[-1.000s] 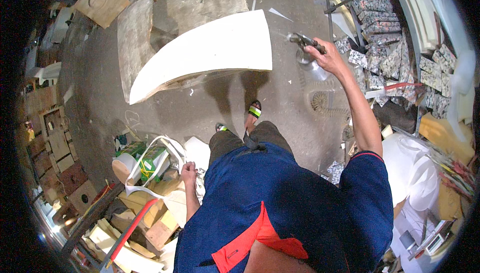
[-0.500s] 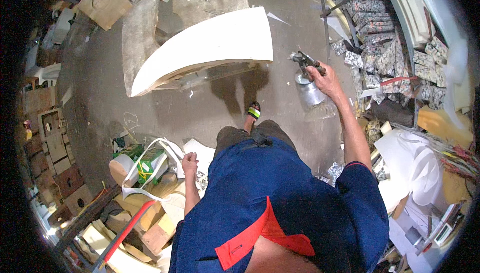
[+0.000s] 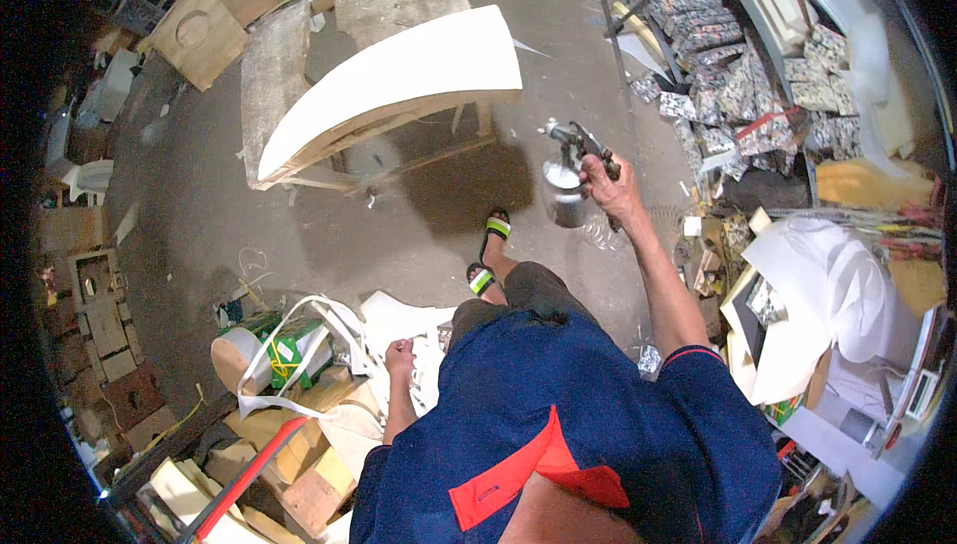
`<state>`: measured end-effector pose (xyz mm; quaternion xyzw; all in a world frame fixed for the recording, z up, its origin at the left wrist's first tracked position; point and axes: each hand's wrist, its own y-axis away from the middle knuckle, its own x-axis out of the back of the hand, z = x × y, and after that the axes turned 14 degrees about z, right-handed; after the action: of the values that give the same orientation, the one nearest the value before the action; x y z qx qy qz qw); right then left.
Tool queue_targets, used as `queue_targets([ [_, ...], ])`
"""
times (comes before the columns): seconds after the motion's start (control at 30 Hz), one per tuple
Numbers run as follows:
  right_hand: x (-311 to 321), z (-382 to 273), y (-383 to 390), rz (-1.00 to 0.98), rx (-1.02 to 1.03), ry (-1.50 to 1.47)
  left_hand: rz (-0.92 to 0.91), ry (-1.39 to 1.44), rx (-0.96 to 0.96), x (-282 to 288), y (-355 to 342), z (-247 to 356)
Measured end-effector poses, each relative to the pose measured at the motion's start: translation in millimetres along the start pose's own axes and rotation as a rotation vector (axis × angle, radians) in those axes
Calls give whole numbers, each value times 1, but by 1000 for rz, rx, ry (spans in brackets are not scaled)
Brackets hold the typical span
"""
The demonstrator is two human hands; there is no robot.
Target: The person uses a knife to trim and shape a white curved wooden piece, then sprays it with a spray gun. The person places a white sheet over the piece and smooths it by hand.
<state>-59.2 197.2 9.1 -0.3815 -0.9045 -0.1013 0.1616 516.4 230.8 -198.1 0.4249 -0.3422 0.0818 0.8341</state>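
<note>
Now that both sandals (image 3: pixel 496 228) show again, right hand (image 3: pixel 618 191) clamps spray gun (image 3: pixel 566 203) near white panel (image 3: pixel 399 75), left hand (image 3: pixel 400 353) curled closed.

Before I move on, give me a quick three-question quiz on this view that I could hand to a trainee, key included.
1. Which hand holds the spray gun?
2. True or false: the spray gun is touching the white curved piece.
3. Where in the view are the speckled blocks piled? A) lower left B) upper right C) bottom middle

Key: 1. The right hand. 2. False; floor shows between them. 3. B.
</note>
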Motion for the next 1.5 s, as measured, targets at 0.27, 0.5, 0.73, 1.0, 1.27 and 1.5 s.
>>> queue_targets([
  [0.27,83,25,99,88,-115,-62,-230,-114,-138,-15,29,-4],
  [0.5,192,104,158,526,-95,66,-370,-452,-328,-56,39,60],
  [0.73,320,261,202,866,-158,337,-365,-622,-668,-190,108,136],
  [1.0,371,400,221,952,-459,473,-651,-781,-981,-382,275,180],
  [1.27,387,521,212,595,-993,587,-635,-988,-1282,-513,348,106],
  [1.5,360,715,169,698,-1037,589,-531,-1671,-1350,-553,338,38],
])
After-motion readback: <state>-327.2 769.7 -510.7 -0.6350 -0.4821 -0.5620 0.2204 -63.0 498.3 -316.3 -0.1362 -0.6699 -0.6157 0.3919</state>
